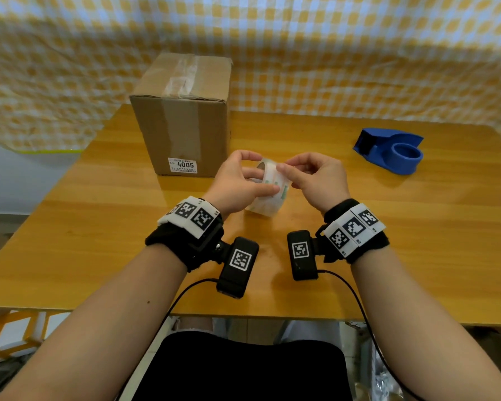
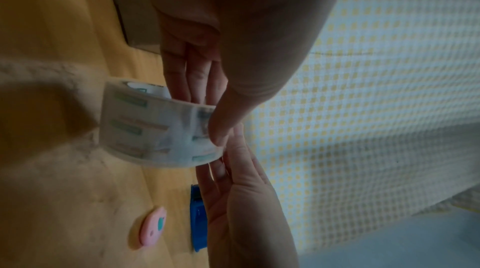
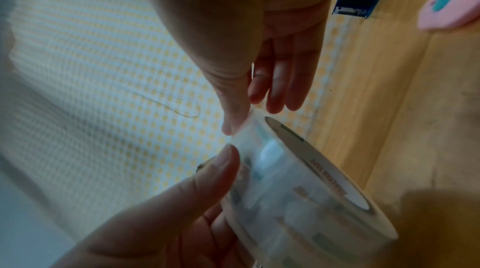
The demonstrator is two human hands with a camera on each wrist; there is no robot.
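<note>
At the middle of the counter [image 1: 99, 227] is a tape roll [image 1: 269, 195]: clear, glossy tape over a white core with green and orange print. The left hand [image 1: 237, 180] grips it, fingers through the core. The right hand [image 1: 315, 180] pinches its outer wrap. A taped cardboard box [image 1: 185, 117] stands at eleven o'clock, and a blue dispenser [image 1: 391, 150] at two.

head view: soft even light is falling on my table [image 1: 359, 241], pale glare is sheening just in front of the box [image 1: 182, 117] | edges: checked cloth [image 1: 330, 53] behind the box is bending, smearing | wrist views: running dim, grainy; my left hand [image 2: 228, 32] and tape roll [image 2: 145, 129] are blurring beside the box
</note>
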